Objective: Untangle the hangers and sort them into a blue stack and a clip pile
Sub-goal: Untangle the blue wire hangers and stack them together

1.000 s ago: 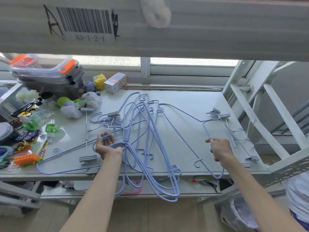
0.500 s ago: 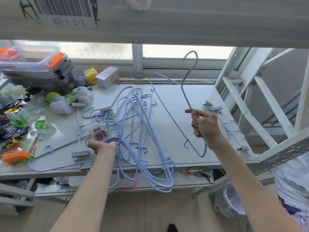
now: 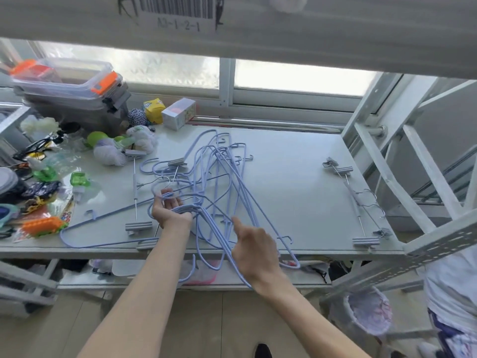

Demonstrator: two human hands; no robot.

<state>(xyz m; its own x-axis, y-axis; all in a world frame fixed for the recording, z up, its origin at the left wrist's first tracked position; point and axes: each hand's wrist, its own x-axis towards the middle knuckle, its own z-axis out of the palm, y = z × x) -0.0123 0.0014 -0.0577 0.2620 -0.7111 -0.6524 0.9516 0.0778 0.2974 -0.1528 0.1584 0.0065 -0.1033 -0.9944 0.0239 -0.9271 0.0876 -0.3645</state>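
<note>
1. The blue hangers [image 3: 222, 192] lie in one tangled bundle on the middle of the white table [image 3: 296, 177]. Their hooks fan toward the window and their looped ends hang over the table's near edge.
2. The left hand [image 3: 170, 208] is at the bundle's left side, palm up, its fingers curled round several gathered blue wires and gripping them.
3. The right hand [image 3: 254, 250] hovers over the bundle's near end, seen from the back. Its index finger is stretched toward the wires and the other fingers are loosely bent. It grips nothing, and whether the fingertip touches a wire cannot be told.
4. One single blue hanger [image 3: 113, 213] lies flat to the left of the bundle, reaching under the left forearm.
5. Also left of the bundle, partly tangled into it, are metal clip hangers [image 3: 138, 226] with grey clips, one clip lying just beside the left wrist.
6. Well to the right of the bundle, apart from it, a second group of clip hangers [image 3: 355, 200] lies along the table's right edge.
7. Far left of the bundle sits loose clutter. Behind that are stacked clear boxes with orange latches [image 3: 69, 83].
8. Behind the bundle, by the window, stand a small carton [image 3: 178, 113] and a yellow packet [image 3: 154, 109].
9. Below and right of the bundle, on the floor, is a lined bin [image 3: 366, 310].
</note>
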